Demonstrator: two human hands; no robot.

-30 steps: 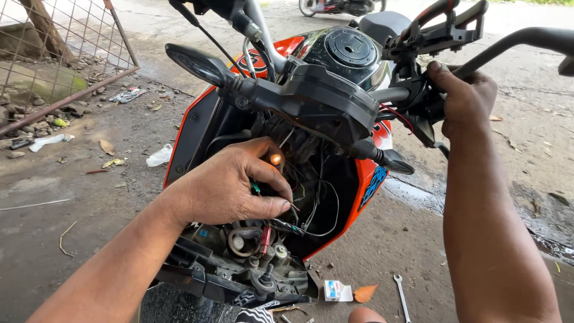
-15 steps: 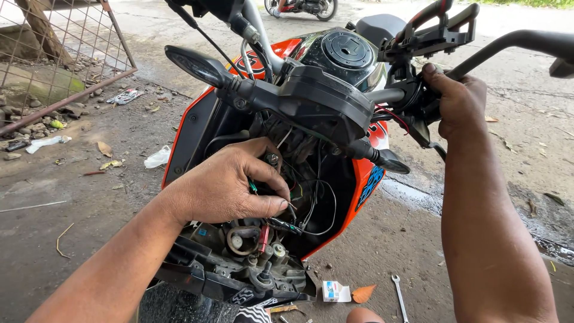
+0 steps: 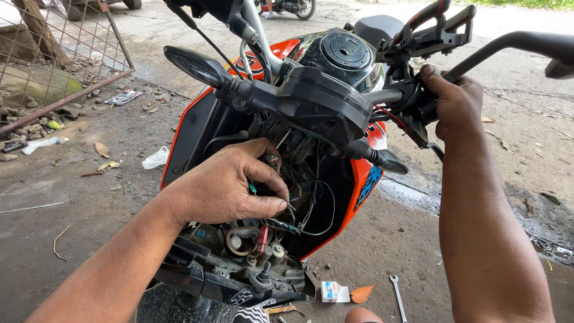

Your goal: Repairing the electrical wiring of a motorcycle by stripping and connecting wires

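Front wheel top: dark tyre [image 3: 179, 308] at the bottom edge, nearest the camera, under the exposed fork head.
Exposed front assembly: bare bracket with horn and small red part [image 3: 262, 239], headlight cover off, directly below the left hand.
Left hand [image 3: 230, 185]: fingers narrowed to a pinch, thumb and fingertips closed on thin black wires [image 3: 281, 210] inside the open front of the motorcycle; a green connector tip shows just above the thumb.
Wire loom: black loops [image 3: 317, 206] hanging just right of the pinch, in front of the orange fairing [image 3: 359, 185].
Ground items, near: small white carton [image 3: 333, 291], orange leaf [image 3: 362, 293] touching it, silver spanner [image 3: 397, 294] just beside, all on wet concrete below the fairing.
Instrument cluster: dark housing [image 3: 326, 98] above the left hand, between the two turn indicators.
Right hand [image 3: 455, 101]: wrapped around the right handlebar switch housing [image 3: 412, 101], thumb up on its top; a firm grasp, forearm running down the right edge.
Mirror stalk: dark bar [image 3: 514, 45] rising right from the handlebar, above the right hand.
Fuel tank: black, round filler cap [image 3: 345, 48], behind the cluster.
Ground items, middle: crumpled white plastic [image 3: 156, 158] and dry leaves left of the motorcycle.
Far left: wire mesh fence [image 3: 57, 48] over stones and litter.
Far top: part of another motorcycle [image 3: 287, 6] on the road.
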